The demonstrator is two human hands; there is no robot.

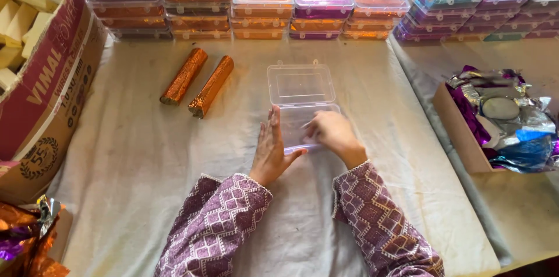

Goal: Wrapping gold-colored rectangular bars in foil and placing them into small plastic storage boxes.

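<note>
A cloth-covered counter (134,154) fills the view. Along its far edge stand stacks of lidded clear boxes (233,3) filled with orange and purple. At the left edge leans a large cardboard carton (41,90), red and brown with white lettering. At right, a small open box of crumpled foil (501,120). Two orange foil-wrapped rolls (198,82) lie slantwise, well left of the hands. In the centre sits an empty clear hinged box (301,93), lid open away from the person. The left hand (271,149), fingers flat and together, presses its left side; the right hand (332,134), curled, rests on the tray's near edge.
</note>
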